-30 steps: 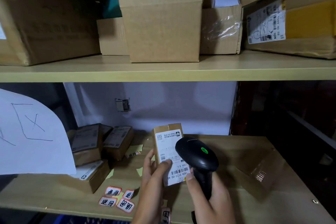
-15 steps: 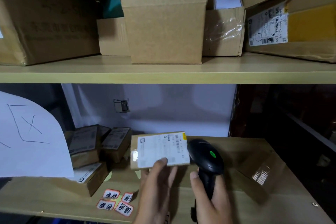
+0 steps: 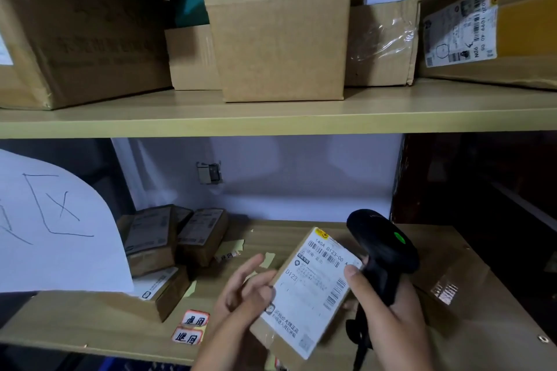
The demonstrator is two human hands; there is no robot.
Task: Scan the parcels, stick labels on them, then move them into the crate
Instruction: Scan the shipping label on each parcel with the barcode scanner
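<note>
Shelf (image 3: 90, 319) is looking cluttered: left hand (image 3: 247, 292), fingers straight, is propping the parcel (image 3: 310, 289) while right hand (image 3: 388, 319) is gripping the scanner (image 3: 382, 244). I'd be tilting its barcode toward the scanner's head.

The parcel (image 3: 307, 292) has turned and sunk, now between left hand (image 3: 244, 295) and right hand (image 3: 385, 313) gripping the scanner (image 3: 382, 244)

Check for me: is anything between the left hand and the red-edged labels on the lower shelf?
Nothing visible. The labels lie on the bare shelf just left of the left hand, with no box between. That hand's fingers are against the parcel, though.
</note>
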